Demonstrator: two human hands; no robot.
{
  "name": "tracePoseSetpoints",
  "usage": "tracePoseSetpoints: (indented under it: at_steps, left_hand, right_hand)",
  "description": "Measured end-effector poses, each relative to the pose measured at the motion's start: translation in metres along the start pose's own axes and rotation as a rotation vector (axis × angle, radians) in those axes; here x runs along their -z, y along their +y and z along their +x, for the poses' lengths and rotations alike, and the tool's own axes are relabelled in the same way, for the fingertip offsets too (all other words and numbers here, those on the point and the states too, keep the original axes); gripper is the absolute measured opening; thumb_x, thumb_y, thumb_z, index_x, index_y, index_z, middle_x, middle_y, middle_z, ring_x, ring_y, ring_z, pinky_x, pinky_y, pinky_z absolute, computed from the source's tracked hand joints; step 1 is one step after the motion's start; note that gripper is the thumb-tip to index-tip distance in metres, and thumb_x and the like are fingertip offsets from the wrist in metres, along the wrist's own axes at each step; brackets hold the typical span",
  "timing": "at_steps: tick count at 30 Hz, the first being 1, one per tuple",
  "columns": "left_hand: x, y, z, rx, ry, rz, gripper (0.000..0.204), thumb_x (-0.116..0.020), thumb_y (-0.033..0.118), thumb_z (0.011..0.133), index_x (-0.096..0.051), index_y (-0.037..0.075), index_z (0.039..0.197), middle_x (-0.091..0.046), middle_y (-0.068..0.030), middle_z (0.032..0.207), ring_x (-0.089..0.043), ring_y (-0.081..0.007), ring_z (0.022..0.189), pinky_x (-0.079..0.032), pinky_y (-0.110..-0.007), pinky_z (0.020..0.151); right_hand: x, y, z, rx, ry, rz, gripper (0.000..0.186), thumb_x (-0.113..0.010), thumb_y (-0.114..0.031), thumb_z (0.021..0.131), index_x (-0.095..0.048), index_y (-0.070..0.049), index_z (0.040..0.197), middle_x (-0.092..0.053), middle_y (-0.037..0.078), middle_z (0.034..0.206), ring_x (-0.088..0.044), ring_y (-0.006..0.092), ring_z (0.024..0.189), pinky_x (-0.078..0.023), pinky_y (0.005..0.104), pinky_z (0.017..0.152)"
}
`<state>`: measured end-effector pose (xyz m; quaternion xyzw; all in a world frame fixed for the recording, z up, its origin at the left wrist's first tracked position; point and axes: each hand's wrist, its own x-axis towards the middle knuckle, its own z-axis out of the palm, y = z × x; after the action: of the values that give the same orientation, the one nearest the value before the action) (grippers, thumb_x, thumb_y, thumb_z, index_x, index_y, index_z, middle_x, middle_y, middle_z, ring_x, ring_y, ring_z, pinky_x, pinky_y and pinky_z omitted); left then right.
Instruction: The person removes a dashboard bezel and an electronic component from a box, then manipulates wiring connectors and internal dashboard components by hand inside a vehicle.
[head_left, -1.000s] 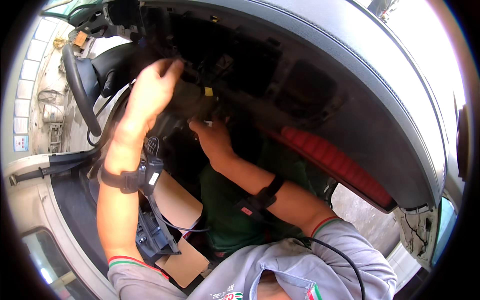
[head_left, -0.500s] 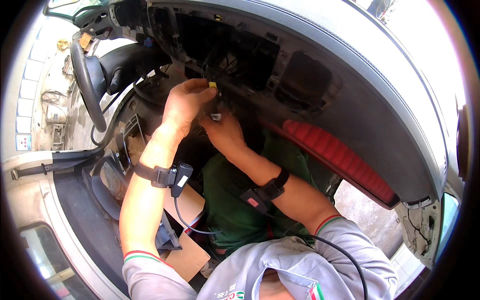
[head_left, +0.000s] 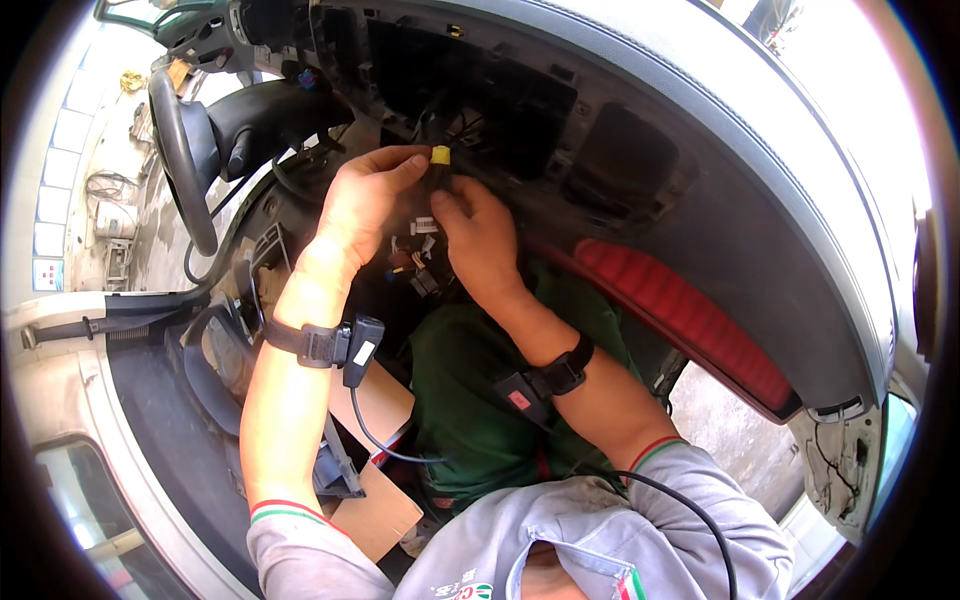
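Observation:
My left hand [head_left: 365, 200] pinches a small yellow piece [head_left: 440, 155] between thumb and forefinger, in front of the open dashboard. It looks like a connector or a taped wire end; I cannot tell which. Just below and to its right, my right hand [head_left: 480, 235] is closed, thumb against fingers, at the dark wiring [head_left: 438, 180] under the yellow piece. What its fingertips grip is partly lost in shadow. Beneath both hands hangs a bunch of loose wiring plugs [head_left: 420, 275], with a white connector [head_left: 424, 226] above it.
The stripped dashboard [head_left: 470, 85] has dark openings ahead of me. To the left stands the steering wheel [head_left: 180, 160]. A red ribbed panel [head_left: 680, 320] runs along the right. Cardboard [head_left: 375, 510] and loose trim lie by my left arm. A cable [head_left: 690, 510] crosses my right sleeve.
My right hand has moved up toward the yellow piece, uncovering the loose plugs and white connector below. The yellow piece now shows more fully beside my left fingertips.

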<state>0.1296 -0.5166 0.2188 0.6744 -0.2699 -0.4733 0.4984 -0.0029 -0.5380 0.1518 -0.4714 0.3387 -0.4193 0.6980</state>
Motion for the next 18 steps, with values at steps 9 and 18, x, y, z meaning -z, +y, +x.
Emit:
tracePoseSetpoints:
  at_steps: [9,18]
  left_hand:
    - [0.000,0.000,0.004,-0.064,-0.003,0.088,0.028,-0.071,0.018,0.091,-0.071,0.003,0.115,-0.069,0.0019,0.093,-0.053,-0.0057,0.073,-0.043,-0.021,0.068]
    - [-0.007,-0.002,0.001,-0.263,0.080,0.323,0.025,-0.071,0.015,0.091,-0.071,0.000,0.111,-0.071,-0.0024,0.092,-0.059,-0.0068,0.076,-0.045,-0.021,0.069]
  right_hand:
    - [0.003,0.001,0.003,-0.157,0.018,0.158,0.018,-0.060,-0.010,0.096,-0.066,0.005,0.105,-0.071,0.005,0.085,-0.061,0.0081,0.076,-0.048,0.0262,0.070]
    - [0.002,0.004,0.005,-0.182,0.016,0.208,0.018,-0.061,-0.011,0.096,-0.067,0.003,0.104,-0.070,0.004,0.082,-0.060,0.0066,0.074,-0.047,0.0256,0.068]
